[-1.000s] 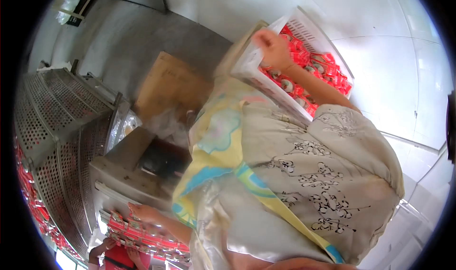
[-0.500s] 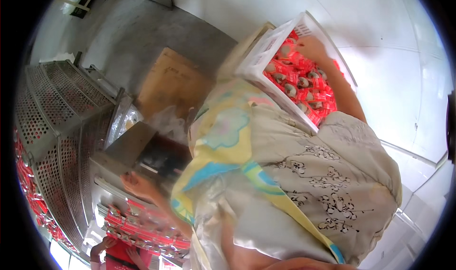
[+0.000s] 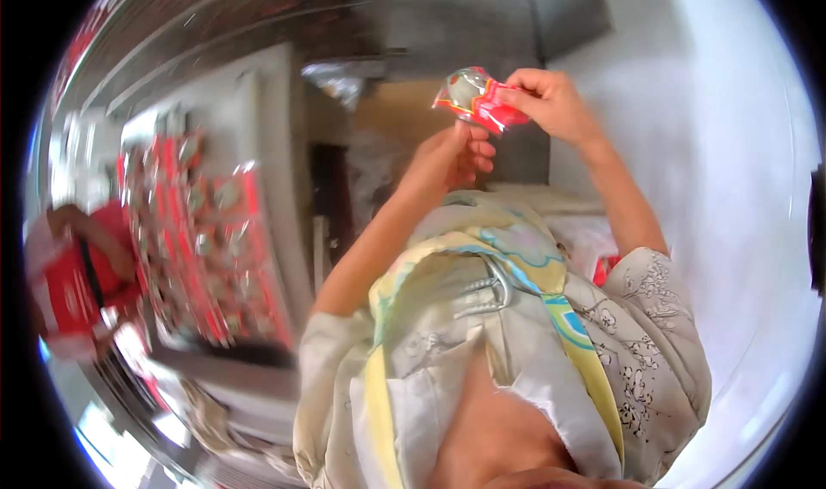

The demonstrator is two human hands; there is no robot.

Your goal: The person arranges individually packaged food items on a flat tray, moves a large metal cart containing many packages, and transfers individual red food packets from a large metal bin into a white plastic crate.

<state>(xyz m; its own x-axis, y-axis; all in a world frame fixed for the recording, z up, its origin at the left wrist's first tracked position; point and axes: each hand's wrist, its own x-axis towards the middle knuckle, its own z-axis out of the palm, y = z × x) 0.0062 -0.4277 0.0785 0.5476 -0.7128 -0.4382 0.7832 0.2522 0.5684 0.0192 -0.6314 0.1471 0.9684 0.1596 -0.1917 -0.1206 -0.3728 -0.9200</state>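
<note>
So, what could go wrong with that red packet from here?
The right hand pinches the red packet near one end, so it might slip. The left hand is just below, but I can't tell whether it touches, so it may offer no support. The shiny wrapper could perhaps tear if gripped too hard.

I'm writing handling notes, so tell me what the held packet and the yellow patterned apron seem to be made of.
Packet: likely thin plastic film, glossy, partly see-through and partly red; bright highlights and crinkled edges suggest it.
Apron: probably cloth, fairly matte, since it drapes in soft folds; a light coating can't be ruled out.
</note>
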